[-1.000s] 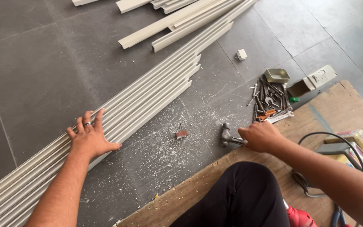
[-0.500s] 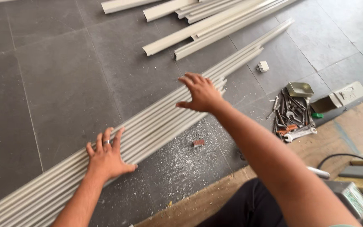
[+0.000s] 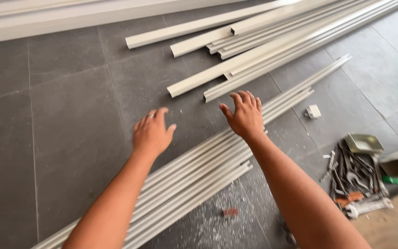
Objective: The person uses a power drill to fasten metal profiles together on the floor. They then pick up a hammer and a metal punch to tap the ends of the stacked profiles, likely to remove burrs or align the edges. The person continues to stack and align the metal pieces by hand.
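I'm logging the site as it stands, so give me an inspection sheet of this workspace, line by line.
Surface: dark grey tiled floor, pale dust and chips near the bottom.
Job's things: bundle of long pale strips lying diagonally; further pile of pale channel lengths beyond.
Clutter: heap of hand tools, small white block, small reddish piece.
Grippers: left hand and right hand both open and empty, fingers spread above the strips.
Cables: nothing seen.
Surroundings: long pale beam along the top edge.
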